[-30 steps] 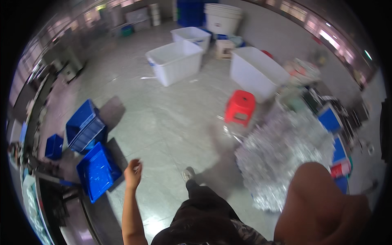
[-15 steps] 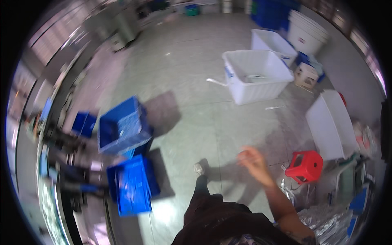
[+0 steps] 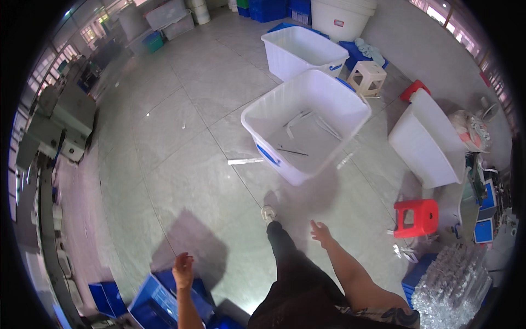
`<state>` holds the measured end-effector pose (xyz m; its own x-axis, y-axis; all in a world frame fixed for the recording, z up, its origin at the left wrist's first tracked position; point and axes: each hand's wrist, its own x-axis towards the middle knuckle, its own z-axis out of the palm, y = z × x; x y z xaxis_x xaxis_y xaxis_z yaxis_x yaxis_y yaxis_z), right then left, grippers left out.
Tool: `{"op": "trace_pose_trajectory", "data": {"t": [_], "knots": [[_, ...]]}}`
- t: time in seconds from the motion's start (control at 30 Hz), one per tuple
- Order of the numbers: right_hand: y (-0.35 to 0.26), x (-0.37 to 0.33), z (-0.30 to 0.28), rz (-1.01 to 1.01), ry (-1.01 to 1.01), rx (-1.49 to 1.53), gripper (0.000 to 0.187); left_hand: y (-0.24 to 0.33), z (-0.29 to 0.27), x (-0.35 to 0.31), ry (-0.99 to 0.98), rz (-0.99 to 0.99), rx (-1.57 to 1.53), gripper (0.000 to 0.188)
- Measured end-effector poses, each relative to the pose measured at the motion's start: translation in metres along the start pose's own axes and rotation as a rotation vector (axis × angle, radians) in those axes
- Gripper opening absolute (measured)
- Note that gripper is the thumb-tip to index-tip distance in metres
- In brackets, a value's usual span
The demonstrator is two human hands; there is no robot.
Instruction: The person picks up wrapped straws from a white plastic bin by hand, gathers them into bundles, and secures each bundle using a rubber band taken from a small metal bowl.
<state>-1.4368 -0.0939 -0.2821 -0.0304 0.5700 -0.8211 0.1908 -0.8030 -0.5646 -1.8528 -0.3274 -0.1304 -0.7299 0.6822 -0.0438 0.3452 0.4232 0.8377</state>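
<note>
My left hand (image 3: pixel 183 270) hangs above the blue crates (image 3: pixel 152 299) at the lower left, its fingers loosely bent and holding nothing I can see. My right hand (image 3: pixel 321 232) is over the grey floor, fingers apart with nothing in them. Ahead of it stands a large white plastic tub (image 3: pixel 307 164) with blue handles, nearest to my right hand but not touched. A few thin strips (image 3: pixel 298 123) lie inside on its bottom. One shoe (image 3: pixel 269 214) shows on the floor between my hands.
Behind stands a second white tub (image 3: pixel 279 57), near a pale stool (image 3: pixel 368 77). To the right are a tipped white tub (image 3: pixel 422 145), a red stool (image 3: pixel 417 217) and a stack of silvery bundles (image 3: pixel 452 285). A silvery strip (image 3: pixel 245 162) lies on the floor. Machines (image 3: pixel 71 112) line the left.
I have moved forward: the white tubs are nearer and the blue crates have slid to the lower edge. My left hand has come into view. My right hand is lower.
</note>
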Motion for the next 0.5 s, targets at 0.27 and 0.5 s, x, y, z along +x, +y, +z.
{"op": "trace_pose_trajectory", "data": {"t": [0.27,0.5], "knots": [[-0.149,0.228,0.136,-0.105,0.117,0.993,0.049,-0.189,-0.106,0.055,-0.848,-0.3,0.786,0.035],[-0.309,0.367,0.29,-0.027,0.339,1.454,0.041,-0.146,-0.045,0.265,-0.467,-1.041,0.486,0.034]]}}
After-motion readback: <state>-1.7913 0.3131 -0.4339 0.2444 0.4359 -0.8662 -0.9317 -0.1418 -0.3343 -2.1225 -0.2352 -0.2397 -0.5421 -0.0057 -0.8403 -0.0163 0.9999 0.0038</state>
